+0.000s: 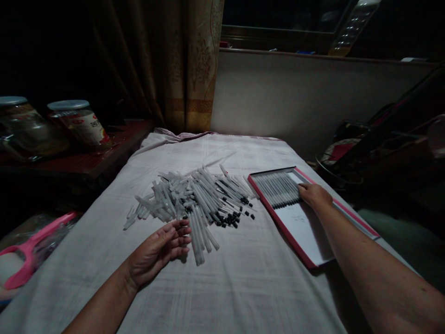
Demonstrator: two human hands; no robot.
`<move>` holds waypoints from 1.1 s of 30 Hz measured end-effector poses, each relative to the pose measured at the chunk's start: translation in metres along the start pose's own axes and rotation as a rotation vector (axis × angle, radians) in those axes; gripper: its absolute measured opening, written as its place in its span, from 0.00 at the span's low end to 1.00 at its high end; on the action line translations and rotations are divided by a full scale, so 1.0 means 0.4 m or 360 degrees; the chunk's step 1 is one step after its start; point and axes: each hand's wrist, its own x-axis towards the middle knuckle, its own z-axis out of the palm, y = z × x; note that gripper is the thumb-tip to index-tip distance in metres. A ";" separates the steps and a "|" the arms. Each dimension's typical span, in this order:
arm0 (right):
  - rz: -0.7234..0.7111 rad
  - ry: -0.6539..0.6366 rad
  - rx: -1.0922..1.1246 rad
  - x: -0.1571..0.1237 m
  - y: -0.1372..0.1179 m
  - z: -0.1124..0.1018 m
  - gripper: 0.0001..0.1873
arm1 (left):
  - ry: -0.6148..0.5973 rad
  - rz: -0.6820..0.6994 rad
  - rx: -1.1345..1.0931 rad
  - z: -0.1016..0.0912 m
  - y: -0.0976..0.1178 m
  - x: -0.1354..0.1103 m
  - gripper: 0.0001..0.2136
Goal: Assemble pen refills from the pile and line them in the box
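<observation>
A heap of translucent pen barrels (203,188) lies on the white cloth, with black pen caps (229,218) along its near right side. At the heap's near edge, my left hand (160,250) rests palm turned inward, fingers apart and slightly curled, fingertips beside several loose barrels (198,236). To the right stands a shallow red-edged box (292,239), where a row of black-tipped pens (276,188) lies side by side at the far end. My right hand (316,197) reaches into it at the row's right end, fingers closed together; what they pinch is hidden.
Left of the cloth-covered surface (243,287), a dark red table (114,150) carries a lidded jar (81,123) and a glass mug (31,134). A pink plastic piece (29,250) sits at lower left. Behind are a curtain (194,69) and a sill holding a tilted bottle (354,28).
</observation>
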 end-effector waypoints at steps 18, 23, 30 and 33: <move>0.0052 -0.0143 -0.0072 -0.013 -0.015 -0.019 0.25 | -0.0021 0.0029 0.0014 -0.002 -0.002 0.003 0.12; 0.0024 -0.0131 -0.0068 -0.035 -0.022 -0.022 0.24 | -0.0036 0.0022 0.0007 -0.001 -0.001 0.001 0.12; -0.0013 -0.0084 -0.0056 -0.076 -0.060 -0.071 0.25 | -0.0069 0.0045 0.0012 0.000 -0.004 0.000 0.11; -0.0126 -0.0004 -0.0018 -0.106 -0.118 -0.114 0.24 | -0.0099 0.0054 0.0017 -0.002 -0.006 0.001 0.11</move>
